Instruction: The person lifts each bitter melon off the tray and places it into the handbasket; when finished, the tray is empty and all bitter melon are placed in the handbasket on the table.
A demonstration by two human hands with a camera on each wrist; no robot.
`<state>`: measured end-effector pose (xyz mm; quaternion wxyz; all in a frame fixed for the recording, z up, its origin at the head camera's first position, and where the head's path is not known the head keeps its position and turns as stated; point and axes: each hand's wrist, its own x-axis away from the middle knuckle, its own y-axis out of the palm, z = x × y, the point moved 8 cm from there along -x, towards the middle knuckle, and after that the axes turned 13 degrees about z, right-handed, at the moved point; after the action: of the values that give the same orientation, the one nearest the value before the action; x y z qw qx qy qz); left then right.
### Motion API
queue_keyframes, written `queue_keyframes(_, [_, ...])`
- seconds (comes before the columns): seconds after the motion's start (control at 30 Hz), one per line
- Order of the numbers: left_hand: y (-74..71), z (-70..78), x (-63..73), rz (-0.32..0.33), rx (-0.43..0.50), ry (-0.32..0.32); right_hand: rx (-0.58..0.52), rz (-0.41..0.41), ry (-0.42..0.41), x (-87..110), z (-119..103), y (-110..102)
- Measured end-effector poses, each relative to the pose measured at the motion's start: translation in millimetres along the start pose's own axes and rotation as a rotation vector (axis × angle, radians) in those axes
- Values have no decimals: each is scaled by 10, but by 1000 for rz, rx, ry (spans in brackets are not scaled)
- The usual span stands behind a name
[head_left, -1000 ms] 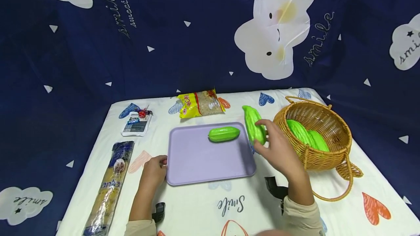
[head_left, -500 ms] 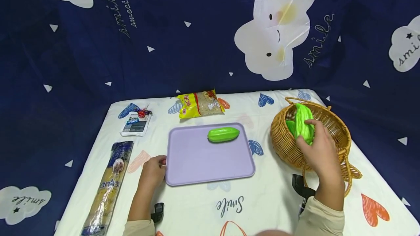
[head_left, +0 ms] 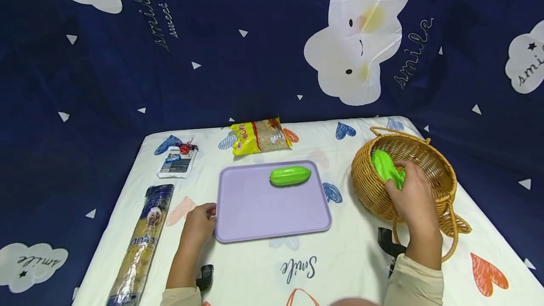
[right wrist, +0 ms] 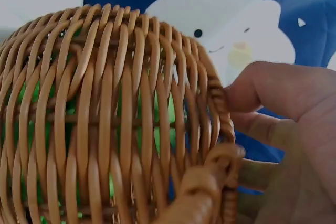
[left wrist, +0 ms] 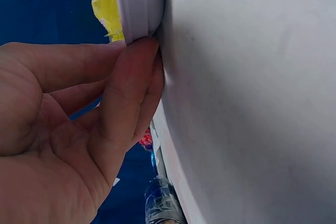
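My right hand (head_left: 414, 197) reaches into the wicker basket (head_left: 369, 188), its thumb and fingers around the lower end of a bumpy green bitter melon (head_left: 384, 165). In the right wrist view the basket weave (right wrist: 105, 129) hides most of the green inside, and the right hand (right wrist: 294, 114) comes over the rim. My left hand (head_left: 199, 223) pinches the left edge of a lilac tray (head_left: 272, 211). Close up, the left hand (left wrist: 94, 103) has its fingertips at the tray's rim (left wrist: 142, 9). A smoother, ridged green vegetable (head_left: 290, 175) lies at the tray's upper right.
Behind the tray lies a yellow bag of grain (head_left: 261, 137). A white flat packet (head_left: 176, 162) with small red and blue wrappers is at the back left. A long pack of noodles (head_left: 142, 244) lies along the left. The basket's handle (head_left: 450, 244) hangs at its front right.
My right hand has carried the bitter melon rightward from beside the tray, over the basket and down into it. The left hand and tray have stayed in place.
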<state>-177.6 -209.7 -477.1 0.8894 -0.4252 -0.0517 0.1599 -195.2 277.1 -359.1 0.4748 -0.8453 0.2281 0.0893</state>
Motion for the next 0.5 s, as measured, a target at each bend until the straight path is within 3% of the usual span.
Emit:
queue_keyframes(0.13, [-6,-9,-2,5,7,-4,-68,96,-48,9,-201,-4])
queue_keyframes(0.27, [0,-8,-11,11,11,-9,-218,153,-187,58,-596,105])
queue_keyframes(0.37, [12,-19,-12,8,11,-19,-277,87,-345,128,-945,335])
queue_keyframes(0.5, [15,-41,-9,10,11,-30,-250,-101,-483,223,-1294,793])
